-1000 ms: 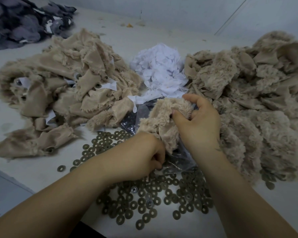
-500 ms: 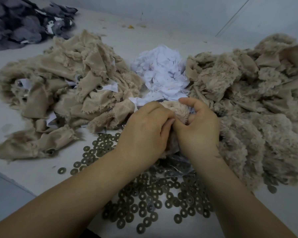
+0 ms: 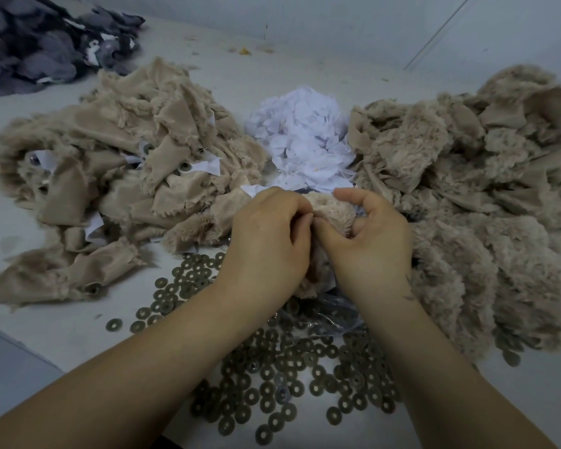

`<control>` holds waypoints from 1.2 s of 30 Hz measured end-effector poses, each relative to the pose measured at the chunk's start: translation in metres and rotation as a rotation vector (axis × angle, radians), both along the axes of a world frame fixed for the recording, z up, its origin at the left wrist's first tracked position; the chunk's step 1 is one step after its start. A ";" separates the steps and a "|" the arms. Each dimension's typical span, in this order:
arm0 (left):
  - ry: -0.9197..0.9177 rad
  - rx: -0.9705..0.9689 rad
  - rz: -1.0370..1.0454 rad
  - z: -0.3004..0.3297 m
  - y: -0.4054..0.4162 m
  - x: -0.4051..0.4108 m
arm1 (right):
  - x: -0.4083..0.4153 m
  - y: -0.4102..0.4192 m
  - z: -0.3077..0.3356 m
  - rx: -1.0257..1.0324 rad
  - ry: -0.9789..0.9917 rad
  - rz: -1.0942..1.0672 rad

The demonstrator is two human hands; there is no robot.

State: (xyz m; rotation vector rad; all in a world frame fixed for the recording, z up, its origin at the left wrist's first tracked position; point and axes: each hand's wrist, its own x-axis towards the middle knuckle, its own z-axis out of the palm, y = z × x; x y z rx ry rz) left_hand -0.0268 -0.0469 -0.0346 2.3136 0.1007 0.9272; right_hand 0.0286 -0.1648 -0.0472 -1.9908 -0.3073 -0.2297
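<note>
A small beige plush fabric piece (image 3: 331, 210) is held between both hands at the table's middle. My left hand (image 3: 266, 241) curls its fingers onto the piece's left side, fingertips pressed against it. My right hand (image 3: 370, 244) grips the piece from the right, thumb raised above it and fingers tucked under. Whatever lies between the fingertips is hidden. Dark round washers (image 3: 282, 377) lie scattered on the table below my hands, partly around a clear plastic bag (image 3: 331, 312).
A heap of beige fabric pieces with white tags (image 3: 117, 176) lies left, a fluffy beige heap (image 3: 480, 202) right, white cloth scraps (image 3: 305, 137) behind my hands. Dark grey fabric (image 3: 42, 43) sits far left on the white table (image 3: 46, 332).
My left hand rose from the washers up to the plush piece and closed against it beside the right hand. The right hand kept its hold.
</note>
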 end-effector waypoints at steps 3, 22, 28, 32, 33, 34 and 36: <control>-0.031 0.079 -0.032 0.000 0.000 0.000 | -0.001 0.000 0.001 0.003 -0.003 0.006; -0.114 0.208 -0.240 -0.010 0.004 -0.007 | 0.004 -0.005 0.002 0.073 0.034 -0.005; 0.113 -0.506 -0.267 0.003 0.011 -0.006 | 0.001 -0.005 0.004 0.041 0.015 0.014; 0.165 -0.621 -0.302 0.005 0.016 -0.004 | 0.000 -0.004 0.005 0.063 0.028 0.039; 0.156 -0.574 -0.288 0.004 0.017 -0.003 | 0.000 -0.004 0.004 0.082 0.041 0.047; 0.138 -0.510 -0.274 0.003 0.018 -0.003 | 0.000 -0.004 0.003 0.097 0.057 0.055; 0.092 -0.384 -0.252 0.002 0.019 -0.002 | 0.000 -0.004 0.004 0.126 0.096 0.080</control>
